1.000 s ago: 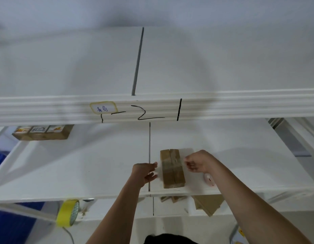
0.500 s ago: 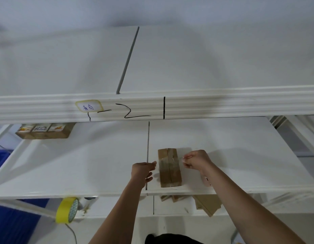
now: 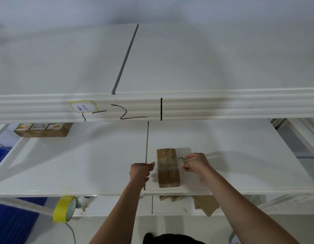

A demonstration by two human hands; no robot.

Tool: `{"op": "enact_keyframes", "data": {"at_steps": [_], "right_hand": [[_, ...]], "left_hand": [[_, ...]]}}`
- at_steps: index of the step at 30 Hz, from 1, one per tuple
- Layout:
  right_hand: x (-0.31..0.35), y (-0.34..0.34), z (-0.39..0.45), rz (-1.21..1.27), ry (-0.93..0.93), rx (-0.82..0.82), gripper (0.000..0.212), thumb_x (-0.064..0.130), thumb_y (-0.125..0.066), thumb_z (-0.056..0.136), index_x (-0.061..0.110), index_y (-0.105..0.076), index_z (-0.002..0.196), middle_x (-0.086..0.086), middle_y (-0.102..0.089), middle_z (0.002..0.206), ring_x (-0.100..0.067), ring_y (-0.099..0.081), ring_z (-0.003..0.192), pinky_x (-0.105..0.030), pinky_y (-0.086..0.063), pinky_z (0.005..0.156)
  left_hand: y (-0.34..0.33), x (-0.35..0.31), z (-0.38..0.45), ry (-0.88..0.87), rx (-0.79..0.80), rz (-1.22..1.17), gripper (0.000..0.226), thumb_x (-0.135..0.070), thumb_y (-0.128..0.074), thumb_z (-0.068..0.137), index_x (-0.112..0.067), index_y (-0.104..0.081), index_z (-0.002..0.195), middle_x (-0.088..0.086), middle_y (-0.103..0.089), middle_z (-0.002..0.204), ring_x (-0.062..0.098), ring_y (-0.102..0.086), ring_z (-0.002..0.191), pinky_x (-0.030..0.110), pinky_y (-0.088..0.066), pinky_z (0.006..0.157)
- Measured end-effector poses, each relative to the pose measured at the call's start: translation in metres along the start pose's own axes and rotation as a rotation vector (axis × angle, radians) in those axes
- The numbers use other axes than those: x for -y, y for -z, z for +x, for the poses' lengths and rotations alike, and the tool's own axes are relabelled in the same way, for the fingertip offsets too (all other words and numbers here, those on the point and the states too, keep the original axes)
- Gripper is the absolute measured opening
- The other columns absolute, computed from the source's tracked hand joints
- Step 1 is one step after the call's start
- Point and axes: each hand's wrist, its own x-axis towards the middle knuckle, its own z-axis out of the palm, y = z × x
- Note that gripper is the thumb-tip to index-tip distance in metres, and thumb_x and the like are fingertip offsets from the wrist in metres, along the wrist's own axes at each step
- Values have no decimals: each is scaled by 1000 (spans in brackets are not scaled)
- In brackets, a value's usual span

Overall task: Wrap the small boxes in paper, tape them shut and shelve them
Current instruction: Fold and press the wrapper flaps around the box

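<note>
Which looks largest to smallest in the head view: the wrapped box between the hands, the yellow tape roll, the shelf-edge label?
1. Wrapped box
2. Yellow tape roll
3. Shelf-edge label
Tape and label look close; differing camera distance makes their order unsure.

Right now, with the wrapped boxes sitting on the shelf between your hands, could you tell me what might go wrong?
1. The wrapped boxes sit close to the front edge of the shelf; a nudge toward you could tip them off.
2. The right hand pinches something thin beside the boxes, perhaps clear tape; pulling it could drag them sideways.
3. The left hand, curled just beside the boxes, does not seem to steady them.
</note>
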Motion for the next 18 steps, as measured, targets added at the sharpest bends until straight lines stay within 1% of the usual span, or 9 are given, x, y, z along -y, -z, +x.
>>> {"op": "enact_keyframes", "data": {"at_steps": [4,8,11,15,18], "right_hand": [[0,0,-1,16,3,-3,27,-6,-76,82,-3,-65,107,-22,-69,102,-29,-74,87,-34,-63,77],[-2,-1,0,5,-3,-13,24,-4,-76,83,-2,-65,105,-20,-70,100,-28,-74,86,-29,-61,70],[-4,-3,5,0,-11,-21,23,-5,-77,83,-3,-66,103,-19,-70,99,-27,-74,85,-33,-63,75],[-8,-6,11,-10,-30,-36,19,-5,-77,82,-2,-68,99,-17,-69,98,-26,-74,83,-34,-63,76],[-12,-12,15,18,-74,-31,14,-8,-75,83,-1,-68,93,-20,-69,100,-29,-73,86,-38,-63,78]], "left_hand": [[1,2,2,-1,4,2,21,-25,-86,79,-8,-75,83,7,-75,79,17,-57,65,28,-53,63],[1,3,3,3,6,13,20,-25,-86,78,-8,-75,80,7,-74,77,18,-56,65,28,-52,62],[1,5,4,8,16,15,21,-24,-86,78,-6,-75,82,7,-75,78,18,-56,64,28,-51,61],[0,9,8,15,15,19,22,-26,-86,77,-8,-75,83,9,-76,83,19,-58,64,28,-52,60],[-1,12,9,41,16,-28,23,-24,-87,77,-5,-76,82,11,-73,79,20,-56,62,27,-50,58]]}}
